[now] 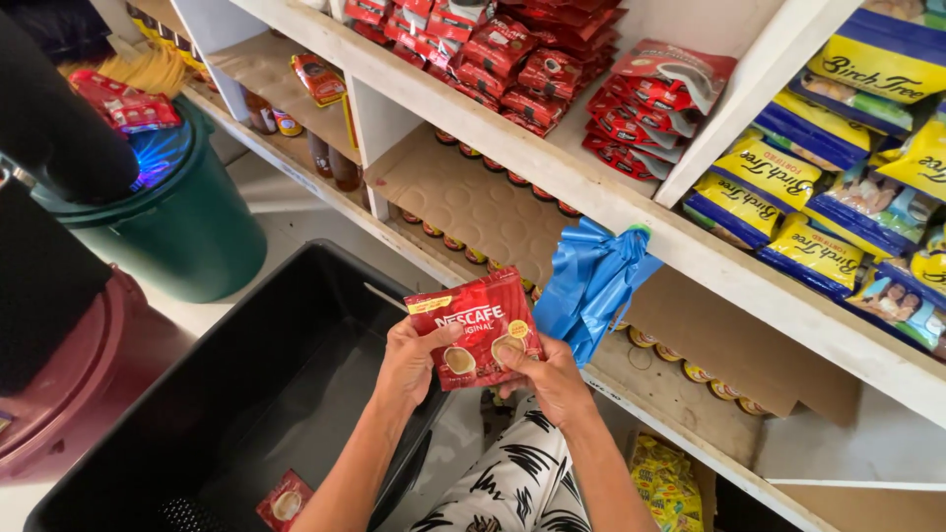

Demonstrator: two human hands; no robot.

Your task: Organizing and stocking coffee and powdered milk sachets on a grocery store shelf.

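Both my hands hold one small red sachet [477, 327] with pictures of cups on it, in front of a white shelf unit. My left hand [411, 363] grips its left edge with the thumb on the front. At the sachet's lower right edge my right hand [554, 379] pinches it, thumb on the front as well. Below my hands stands a black plastic crate [246, 374], with another red sachet [285, 500] lying on its bottom. More red sachets [537, 59] are stacked on the shelf above.
A blue plastic bag [591, 281] hangs from the shelf edge [690, 246] right of my hands. Yellow and blue packets [818, 177] fill the right bay. Cans line the lower shelf under cardboard sheets. A green bin [182, 212] and a maroon lid [89, 384] stand at left.
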